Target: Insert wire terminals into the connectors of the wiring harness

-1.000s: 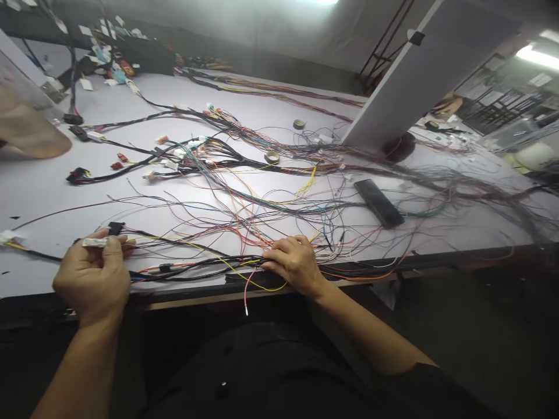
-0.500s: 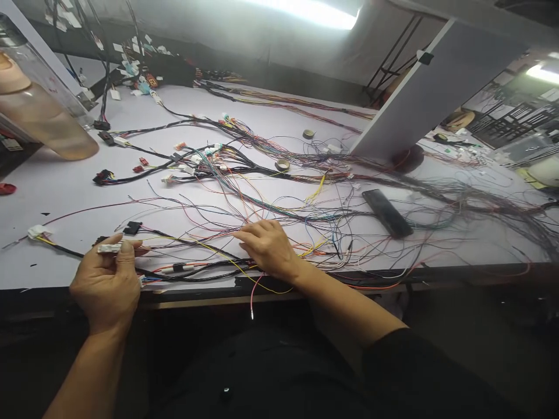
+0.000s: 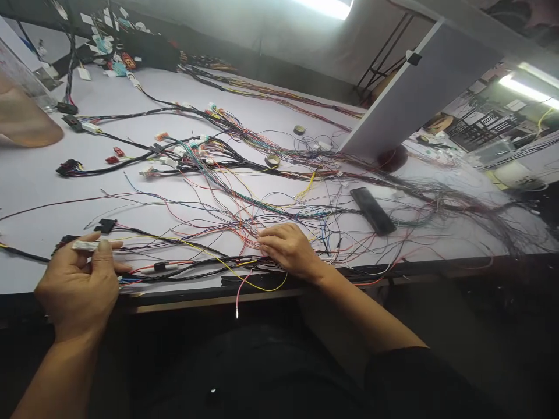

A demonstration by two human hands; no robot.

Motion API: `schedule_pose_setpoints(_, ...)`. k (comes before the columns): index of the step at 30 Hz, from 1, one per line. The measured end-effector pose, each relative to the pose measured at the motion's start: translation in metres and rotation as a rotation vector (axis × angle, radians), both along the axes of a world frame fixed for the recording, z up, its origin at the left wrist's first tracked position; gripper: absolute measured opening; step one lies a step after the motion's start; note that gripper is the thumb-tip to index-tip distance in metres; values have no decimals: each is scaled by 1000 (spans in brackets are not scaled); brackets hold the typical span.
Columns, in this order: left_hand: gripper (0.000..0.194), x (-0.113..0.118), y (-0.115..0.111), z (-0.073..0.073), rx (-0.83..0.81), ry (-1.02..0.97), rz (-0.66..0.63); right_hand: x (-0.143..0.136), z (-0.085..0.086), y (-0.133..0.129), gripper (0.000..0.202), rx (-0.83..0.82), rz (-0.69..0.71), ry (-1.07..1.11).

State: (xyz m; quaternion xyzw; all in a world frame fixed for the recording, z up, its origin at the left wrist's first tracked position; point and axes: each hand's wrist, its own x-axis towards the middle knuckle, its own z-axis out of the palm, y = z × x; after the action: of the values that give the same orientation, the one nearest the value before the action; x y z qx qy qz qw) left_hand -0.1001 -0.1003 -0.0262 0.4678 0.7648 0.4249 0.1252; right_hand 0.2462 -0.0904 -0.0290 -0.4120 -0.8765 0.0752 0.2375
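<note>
Connector [image 3: 85, 246], white and small, is pinched between the thumb and fingers of the left hand [image 3: 81, 282], above the near left part of the white table [image 3: 32, 174]. Just beside that hand, a black connector [image 3: 106, 226] is joined to a dark cable that is stretched toward the right hand [image 3: 288, 250]. The right hand is laid, fingers bent and close together, on the loose wires [image 3: 244, 230] near the table's front edge; its fingertips are partly hidden among them, so whether anything is gripped there cannot be told. A pink wire [image 3: 239, 294] with a metal tip is hung over the front edge, and a yellow wire [image 3: 218, 260] is looped beside it.

Behind the hands, branched harnesses [image 3: 236, 160] are spread across the table, with white, red and orange connectors at their ends. A tape roll [image 3: 272, 161] is set against one harness, and a smaller roll [image 3: 299, 130] is placed farther back. A dark phone [image 3: 372, 210] is laid on wires to the right, before a slanted panel [image 3: 397, 93]. At the far left, what appears to be a bottle [image 3: 28, 119] is cut off by the view.
</note>
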Motion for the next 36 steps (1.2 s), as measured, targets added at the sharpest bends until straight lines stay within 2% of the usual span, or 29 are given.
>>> schedule_pose_setpoints(6,39,-1,-1,-2,14,36,-41,-2,6,13,17,-4,-37,-69)
schedule_pose_setpoints(12,36,0,0,-1,35,20,-38,-31,10,17,17,-41,34,-206)
schedule_pose_setpoints(16,36,0,1,-2,56,-15,-38,-41,16,23,12,13,95,-354)
schedule_pose_setpoints(20,41,-4,2,-9,77,-23,-54,-37,19,29,18,111,190,-411)
schedule_pose_setpoints(23,39,-5,1,-10,77,-10,-53,-31,21,29,20,118,238,-387)
schedule_pose_setpoints(29,41,-5,0,-7,39,33,-58,-25,35,30,9,107,295,-490)
schedule_pose_setpoints(32,43,-7,2,-12,34,191,-71,-26,40,35,15,188,203,-527)
schedule_pose_setpoints(36,50,-10,5,-20,74,464,-68,-21,35,45,21,320,119,-434)
